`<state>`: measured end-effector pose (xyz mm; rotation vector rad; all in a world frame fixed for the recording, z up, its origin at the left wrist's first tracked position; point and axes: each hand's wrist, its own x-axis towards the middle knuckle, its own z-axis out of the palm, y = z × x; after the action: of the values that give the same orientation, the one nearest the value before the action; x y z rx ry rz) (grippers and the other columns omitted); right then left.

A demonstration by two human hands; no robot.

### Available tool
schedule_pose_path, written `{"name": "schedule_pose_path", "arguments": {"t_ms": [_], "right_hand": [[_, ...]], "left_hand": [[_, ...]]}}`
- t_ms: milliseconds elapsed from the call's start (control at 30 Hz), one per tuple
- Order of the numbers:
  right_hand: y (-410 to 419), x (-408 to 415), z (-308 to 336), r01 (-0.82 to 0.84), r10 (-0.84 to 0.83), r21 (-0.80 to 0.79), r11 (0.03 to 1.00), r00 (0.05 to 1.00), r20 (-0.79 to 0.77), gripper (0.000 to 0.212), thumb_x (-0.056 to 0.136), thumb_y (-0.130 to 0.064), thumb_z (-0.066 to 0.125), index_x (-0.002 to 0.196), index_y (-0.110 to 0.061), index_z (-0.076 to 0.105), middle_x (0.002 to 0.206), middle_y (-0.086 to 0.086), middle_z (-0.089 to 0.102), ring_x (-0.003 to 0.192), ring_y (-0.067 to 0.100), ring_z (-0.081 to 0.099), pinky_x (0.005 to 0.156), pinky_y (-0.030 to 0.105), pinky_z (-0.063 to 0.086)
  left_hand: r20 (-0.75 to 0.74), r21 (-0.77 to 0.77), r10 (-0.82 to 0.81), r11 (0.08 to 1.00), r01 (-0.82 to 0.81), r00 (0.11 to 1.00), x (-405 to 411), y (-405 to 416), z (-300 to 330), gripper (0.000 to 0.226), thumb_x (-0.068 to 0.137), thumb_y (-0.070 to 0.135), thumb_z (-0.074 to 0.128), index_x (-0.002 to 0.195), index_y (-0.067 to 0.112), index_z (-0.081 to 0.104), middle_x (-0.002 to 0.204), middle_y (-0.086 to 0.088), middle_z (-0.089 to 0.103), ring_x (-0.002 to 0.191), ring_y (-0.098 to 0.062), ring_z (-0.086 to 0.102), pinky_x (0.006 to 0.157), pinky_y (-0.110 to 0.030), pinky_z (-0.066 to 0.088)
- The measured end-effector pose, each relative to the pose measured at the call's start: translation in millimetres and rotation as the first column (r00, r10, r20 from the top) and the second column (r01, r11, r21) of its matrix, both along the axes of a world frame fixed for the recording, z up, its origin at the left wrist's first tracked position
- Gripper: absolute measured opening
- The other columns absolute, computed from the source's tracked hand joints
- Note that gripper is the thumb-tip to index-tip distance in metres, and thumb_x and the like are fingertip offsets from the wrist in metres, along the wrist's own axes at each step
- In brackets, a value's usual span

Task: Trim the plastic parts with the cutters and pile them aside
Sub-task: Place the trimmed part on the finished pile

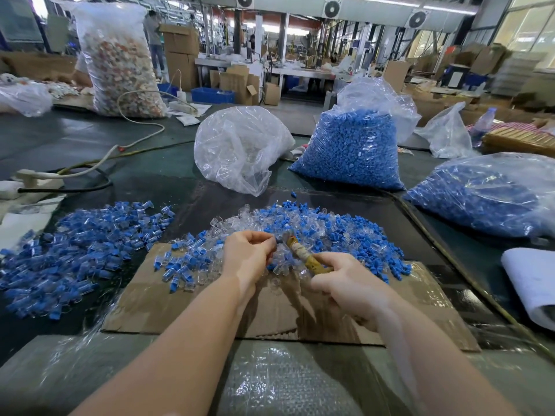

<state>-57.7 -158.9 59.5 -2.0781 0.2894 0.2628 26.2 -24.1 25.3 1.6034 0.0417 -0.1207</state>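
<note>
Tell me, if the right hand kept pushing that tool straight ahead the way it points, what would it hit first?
Probably the left hand: the cutters in the right hand aim up-left at its fingertips, though depth is hard to judge.

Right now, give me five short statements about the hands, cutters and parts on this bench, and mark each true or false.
1. The right hand holds the cutters. True.
2. The left hand lies flat and open on the cardboard. False: its fingers pinch something small, too blurred to identify.
3. A pile of blue and clear parts lies left of the cardboard. True.
4. The bag of blue parts stands beyond the hands. True.
5. The clear bag is packed with red parts. False: its contents look clear.
</note>
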Motion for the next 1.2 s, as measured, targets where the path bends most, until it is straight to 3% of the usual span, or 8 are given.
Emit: {"name": "schedule_pose_path", "arguments": {"t_ms": [100,233,500,633,767,900,1033,1200], "right_hand": [[-7.2,3.9,-8.7,0.126,-0.119,-0.073,0.989,0.989,0.090,0.029,0.079,-0.004,0.060,0.106,-0.016,0.059,0.072,0.000,0.058,0.050,0.008,0.052,0.045,0.021,0.039],[-25.4,8.7,-25.0,0.231,-0.176,-0.466,0.854,0.971,0.159,0.058,0.082,-0.023,0.064,0.136,-0.014,0.045,0.125,0.008,0.053,0.111,0.024,0.051,0.093,0.037,0.044],[-39.2,7.4,-47.6,0.247,-0.142,-0.766,0.593,0.969,0.203,0.063,0.088,-0.050,0.055,0.140,-0.018,0.038,0.125,0.008,0.048,0.119,0.025,0.042,0.100,0.032,0.033],[-42.3,5.8,-55.9,0.269,-0.130,-0.808,0.524,0.963,0.236,0.068,0.089,-0.057,0.047,0.144,-0.020,0.031,0.127,0.007,0.047,0.119,0.023,0.042,0.100,0.031,0.034],[-40.6,6.7,-58.4,0.267,-0.127,-0.818,0.510,0.964,0.236,0.068,0.090,-0.058,0.045,0.145,-0.021,0.030,0.127,0.005,0.046,0.119,0.023,0.043,0.099,0.032,0.036],[-28.2,7.7,-57.5,0.365,-0.100,-0.786,0.499,0.925,0.366,0.058,0.087,-0.054,0.054,0.136,-0.025,0.040,0.125,0.001,0.046,0.119,0.022,0.042,0.100,0.036,0.034],[-9.8,6.5,-61.9,0.447,0.029,-0.686,0.574,0.826,0.562,0.026,0.082,-0.038,0.066,0.100,-0.020,0.061,0.096,-0.002,0.059,0.094,0.021,0.055,0.081,0.035,0.042],[-1.1,11.1,-69.6,0.357,0.027,-0.757,0.547,0.897,0.442,0.022,0.090,-0.048,0.046,0.093,-0.028,0.054,0.097,-0.009,0.060,0.098,0.014,0.055,0.083,0.032,0.036]], "left_hand": [[0.201,0.236,0.075,0.964,-0.123,0.977,6.2,18.1,1.2,0.005,0.087,0.009,0.062,0.088,0.012,0.065,0.082,0.000,0.065,0.065,-0.004,0.056,0.053,-0.012,0.044],[0.457,0.548,0.114,0.745,-0.381,0.882,22.2,59.1,-5.7,0.018,0.092,0.010,0.054,0.104,0.010,0.068,0.098,-0.003,0.064,0.088,-0.017,0.056,0.070,-0.019,0.042],[0.429,0.768,0.009,0.522,-0.371,0.903,37.1,84.6,-26.0,0.025,0.093,0.011,0.053,0.114,0.013,0.066,0.105,-0.008,0.057,0.103,-0.027,0.042,0.088,-0.039,0.036],[0.511,0.685,-0.062,0.632,-0.362,0.858,23.6,62.3,-23.3,0.023,0.089,0.016,0.060,0.111,0.015,0.067,0.103,-0.004,0.058,0.097,-0.019,0.041,0.085,-0.028,0.032],[0.490,0.642,-0.286,0.757,-0.119,0.824,-1.1,30.7,-23.1,0.019,0.088,0.014,0.061,0.105,0.013,0.067,0.097,0.001,0.061,0.088,-0.010,0.053,0.084,-0.021,0.044],[0.471,0.639,-0.352,0.768,-0.038,0.809,-17.4,8.1,-29.0,0.018,0.087,0.017,0.062,0.104,0.015,0.066,0.088,0.010,0.054,0.078,-0.003,0.052,0.071,-0.010,0.044],[0.439,0.656,-0.364,0.754,-0.016,0.822,-25.5,-3.5,-35.0,0.020,0.085,0.025,0.065,0.105,0.019,0.063,0.095,0.009,0.052,0.075,-0.004,0.056,0.072,-0.018,0.051],[0.458,0.675,-0.348,0.735,-0.066,0.818,-29.2,-5.6,-44.4,0.024,0.084,0.017,0.059,0.108,0.018,0.063,0.092,0.011,0.041,0.078,-0.006,0.050,0.071,-0.018,0.045]]}}
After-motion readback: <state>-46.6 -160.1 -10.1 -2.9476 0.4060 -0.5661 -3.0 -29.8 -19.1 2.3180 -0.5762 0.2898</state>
